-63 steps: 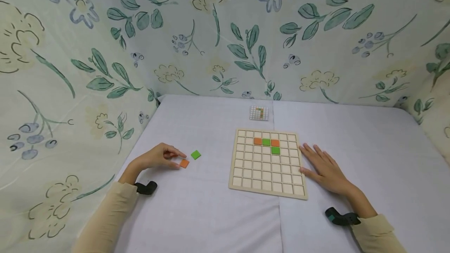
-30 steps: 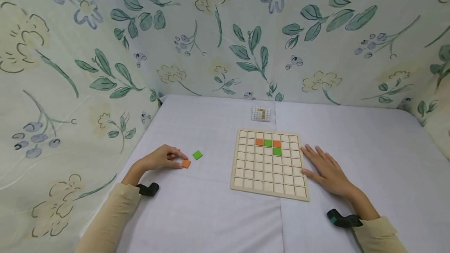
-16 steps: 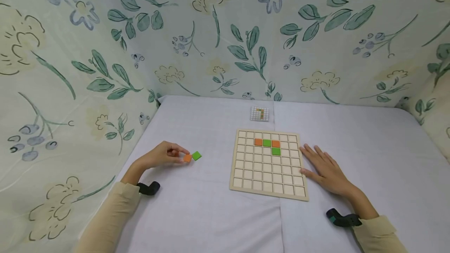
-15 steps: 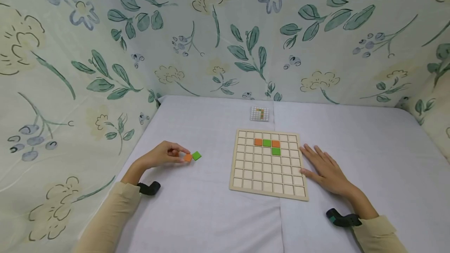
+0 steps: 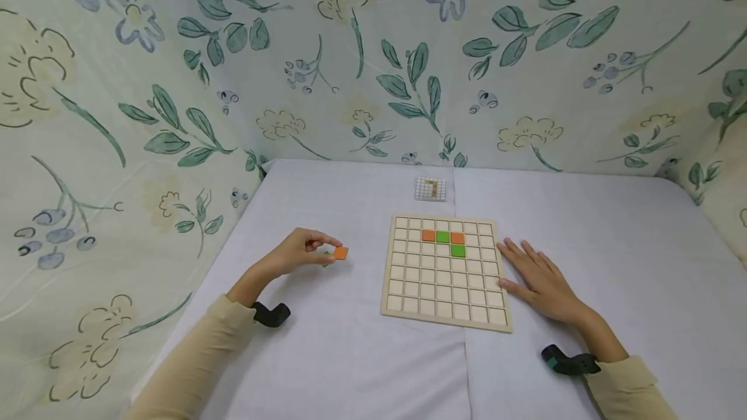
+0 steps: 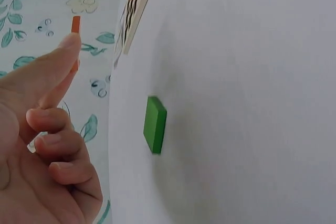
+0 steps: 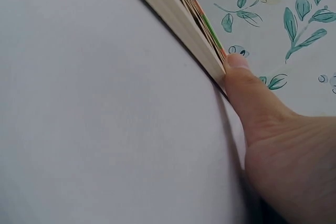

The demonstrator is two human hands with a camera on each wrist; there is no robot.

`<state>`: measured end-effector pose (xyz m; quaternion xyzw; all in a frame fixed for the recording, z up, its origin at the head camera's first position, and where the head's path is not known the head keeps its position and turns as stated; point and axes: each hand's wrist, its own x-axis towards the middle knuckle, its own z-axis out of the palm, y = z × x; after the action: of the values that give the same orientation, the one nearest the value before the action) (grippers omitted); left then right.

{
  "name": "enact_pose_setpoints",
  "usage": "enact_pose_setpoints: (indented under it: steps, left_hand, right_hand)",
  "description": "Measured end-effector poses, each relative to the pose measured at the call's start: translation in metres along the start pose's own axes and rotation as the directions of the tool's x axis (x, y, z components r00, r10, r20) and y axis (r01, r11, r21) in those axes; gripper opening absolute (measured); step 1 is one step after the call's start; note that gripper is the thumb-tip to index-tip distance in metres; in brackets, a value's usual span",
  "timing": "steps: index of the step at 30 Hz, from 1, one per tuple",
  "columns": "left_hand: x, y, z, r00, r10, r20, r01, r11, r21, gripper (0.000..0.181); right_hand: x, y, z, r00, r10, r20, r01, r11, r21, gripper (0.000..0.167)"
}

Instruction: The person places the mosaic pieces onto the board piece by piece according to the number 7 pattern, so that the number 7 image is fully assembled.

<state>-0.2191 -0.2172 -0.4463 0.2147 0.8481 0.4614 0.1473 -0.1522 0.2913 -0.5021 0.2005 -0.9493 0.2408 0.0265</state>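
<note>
My left hand (image 5: 294, 253) pinches an orange square tile (image 5: 341, 253) between thumb and index finger, raised off the table. Beneath that hand a loose green tile (image 6: 154, 125) lies on the cloth, mostly covered by the fingers in the head view. To the right is a wooden grid board (image 5: 445, 323). Two orange and two green tiles sit in its cells, three in a row and a green one (image 5: 458, 250) below the right-hand one. My right hand (image 5: 539, 284) lies with straight fingers at the board's right edge; its thumb touches that edge in the right wrist view.
A small card (image 5: 430, 188) with a printed coloured grid pattern lies behind the board. White cloth (image 5: 327, 355) covers the table, with a crease near the front. Floral fabric (image 5: 362, 70) hangs behind and at the sides.
My left hand has taken up the orange tile, slid it up to the green one, then lifted it and moved right, over the green tile. The right hand has stayed in place.
</note>
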Motion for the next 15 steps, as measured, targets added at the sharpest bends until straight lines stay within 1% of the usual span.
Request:
enact_pose_setpoints:
  steps: [8,11,15]
  left_hand:
    - [0.018,0.024,0.027,0.998,-0.044,-0.041,0.044,0.999,0.0,0.03]
    - [0.024,0.033,0.036,0.998,-0.043,-0.046,0.043,0.999,-0.007,0.03]
    - [0.032,0.043,0.049,0.999,-0.041,-0.036,0.04,0.999,-0.027,0.03]
  right_hand:
    - [0.0,0.001,0.0,1.0,0.003,0.003,-0.003,1.0,0.002,0.076]
    - [0.0,0.002,0.001,1.0,0.001,0.004,-0.001,1.0,0.002,0.076]
    - [-0.001,0.001,0.001,1.0,0.006,0.009,-0.006,1.0,0.011,0.076]
